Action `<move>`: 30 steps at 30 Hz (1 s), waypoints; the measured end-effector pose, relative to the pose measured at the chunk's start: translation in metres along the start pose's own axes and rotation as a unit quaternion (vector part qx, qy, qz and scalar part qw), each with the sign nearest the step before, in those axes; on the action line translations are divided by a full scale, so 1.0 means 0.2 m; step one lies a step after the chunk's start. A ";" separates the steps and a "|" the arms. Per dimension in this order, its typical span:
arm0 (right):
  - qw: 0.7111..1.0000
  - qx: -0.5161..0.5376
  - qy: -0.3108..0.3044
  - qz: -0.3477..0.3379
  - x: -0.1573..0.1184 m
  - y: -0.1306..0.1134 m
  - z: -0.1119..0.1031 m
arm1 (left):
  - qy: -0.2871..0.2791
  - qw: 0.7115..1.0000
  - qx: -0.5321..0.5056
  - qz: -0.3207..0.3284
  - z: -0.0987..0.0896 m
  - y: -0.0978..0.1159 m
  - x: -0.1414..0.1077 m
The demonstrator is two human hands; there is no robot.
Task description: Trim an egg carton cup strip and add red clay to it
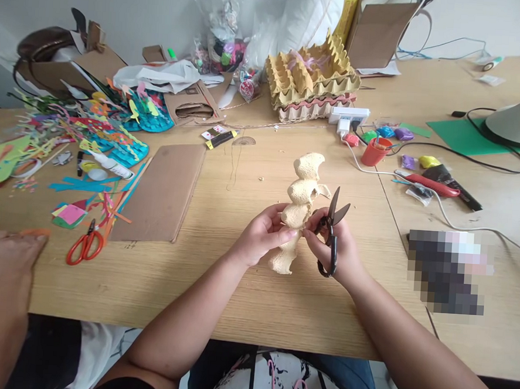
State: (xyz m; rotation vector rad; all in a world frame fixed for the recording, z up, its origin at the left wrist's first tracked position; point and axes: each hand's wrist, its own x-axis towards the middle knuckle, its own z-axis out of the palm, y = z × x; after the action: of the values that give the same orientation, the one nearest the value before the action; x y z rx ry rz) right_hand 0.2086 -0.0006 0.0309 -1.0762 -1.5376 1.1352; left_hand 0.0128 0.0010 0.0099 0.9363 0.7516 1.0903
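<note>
A strip of yellow egg carton point(300, 193), several bumpy cups long, stands over the table in front of me. My left hand point(264, 236) grips it from the left, thumb across a lower cup. On its right edge, the fingertips of my right hand point(342, 252) pinch the torn-looking side. Black-handled scissors point(333, 222) hang in that same right hand, blades apart and pointing up and away from the strip. A small torn piece of carton point(324, 191) juts out on the strip's right side.
Stacked egg trays point(313, 80) stand at the back. Left are a cardboard sheet point(157, 191), red-handled scissors point(85, 245), paper cutouts and another person's hand point(7, 255). Right are a red cup point(376, 152), a white cable point(444, 211), a red-handled tool point(434, 184) and a blurred-out item point(446, 276).
</note>
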 end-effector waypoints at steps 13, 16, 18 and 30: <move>0.992 0.019 0.101 0.070 0.05 0.07 -0.02 | 0.056 0.997 -0.045 -0.005 0.02 0.02 -0.01; 0.995 -0.061 0.053 0.063 0.07 0.11 -0.06 | 0.078 0.996 -0.049 0.010 0.03 0.04 -0.01; 0.985 -0.158 0.018 0.065 0.06 0.13 -0.08 | 0.094 0.994 -0.062 0.004 0.04 0.04 -0.01; 0.940 -0.316 -0.071 -0.111 0.02 0.06 -0.07 | 0.116 0.971 -0.183 -0.101 0.05 0.11 0.00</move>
State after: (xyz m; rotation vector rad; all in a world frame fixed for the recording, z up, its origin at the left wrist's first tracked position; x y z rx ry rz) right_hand 0.2229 0.0086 0.0221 -1.2018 -2.1595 0.5743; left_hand 0.0135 0.0024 0.0341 0.4139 0.7841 1.1202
